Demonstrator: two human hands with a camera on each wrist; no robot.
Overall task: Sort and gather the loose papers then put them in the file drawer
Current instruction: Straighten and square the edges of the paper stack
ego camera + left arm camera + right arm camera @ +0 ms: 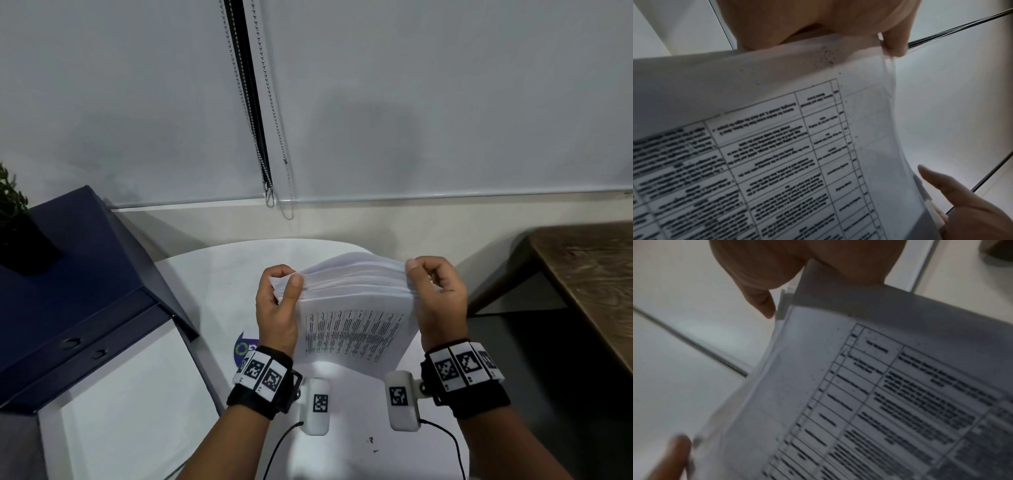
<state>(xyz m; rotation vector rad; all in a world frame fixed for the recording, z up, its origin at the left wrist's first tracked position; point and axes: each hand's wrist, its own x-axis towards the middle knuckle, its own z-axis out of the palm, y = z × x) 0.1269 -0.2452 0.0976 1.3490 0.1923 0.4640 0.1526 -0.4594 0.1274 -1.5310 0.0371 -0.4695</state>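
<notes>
From the head camera I see my left hand (275, 308) and right hand (436, 301) each clamped on a top corner of the papers (356, 329), thumbs toward me and fingers curled behind; the stack stands upright over the white table (212, 291), its top edges fanned, which I judge is how I square the sheets by tapping. The blue cabinet (78, 291) sits to my left with a plant (13, 219) on top, its drawers apparently closed, so I would need a free hand to open one. There is open room between stack and cabinet; the wooden table (589, 270) is well apart on the right. In the left wrist view, the thumb (896, 43) pinches the sheet edge, printed table facing the lens, and a right fingertip (941, 181) shows beyond the far edge. In the right wrist view, blurred, a fingertip (764, 305) presses the layered sheet edges, uneven there; the grip looks firm.
</notes>
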